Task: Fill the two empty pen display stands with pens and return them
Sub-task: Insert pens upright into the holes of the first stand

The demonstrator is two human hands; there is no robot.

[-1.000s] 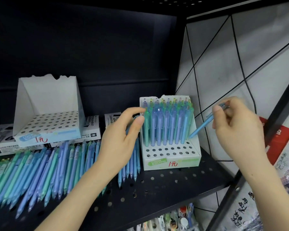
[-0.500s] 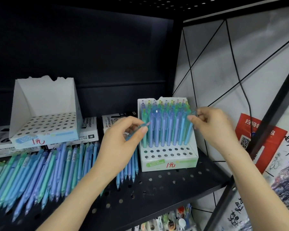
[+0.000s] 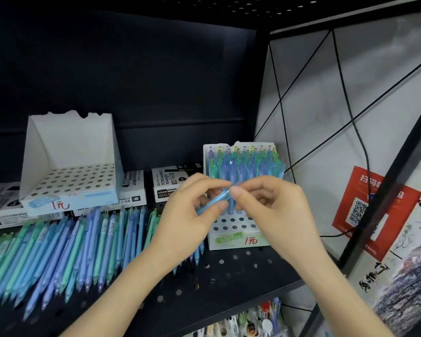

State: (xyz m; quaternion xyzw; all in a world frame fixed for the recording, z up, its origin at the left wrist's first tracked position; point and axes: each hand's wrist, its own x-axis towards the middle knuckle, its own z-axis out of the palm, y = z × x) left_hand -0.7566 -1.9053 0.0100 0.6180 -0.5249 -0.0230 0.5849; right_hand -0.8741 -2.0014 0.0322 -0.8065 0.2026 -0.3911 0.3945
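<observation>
A: Pen stand [image 3: 230, 235], partly filled, back rows standing upright. Where are the hands?
B: Directly in front of it, left grip [image 3: 187, 217] and right grip [image 3: 275, 210] both pinch one blue pen [image 3: 213, 203].
A: The rest?
B: Loose pens [image 3: 66, 249] lie left of that stand on the shelf [image 3: 229, 276]; the empty stand [image 3: 68, 152] sits further left, behind them.

Black perforated shelf [image 3: 229, 276] stands beside a white wall [image 3: 314, 105] with a red poster [image 3: 348, 190]
</observation>
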